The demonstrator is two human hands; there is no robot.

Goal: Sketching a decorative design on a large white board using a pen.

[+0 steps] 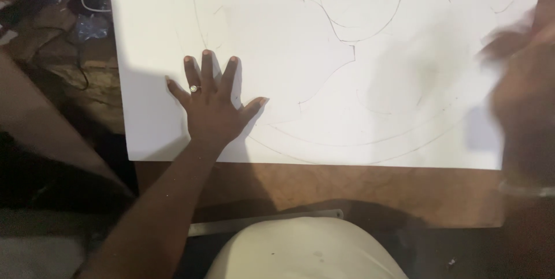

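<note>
We see the left hand [211,103] pressed flat, fingers spread and grasping nothing, on the large white sheet [324,65] near its lower left corner. The sheet, bearing faint pencil curves, lies on a brown board [347,189]. The right hand [523,105] is blurred at the sheet's right edge; we cannot tell its grip.

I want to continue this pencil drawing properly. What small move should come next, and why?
Probably bring the blurred right hand to rest on the large white paper sheet. The left hand already lies flat with spread fingers, pinning the sheet, but the right is too blurred to show any tool.
</note>
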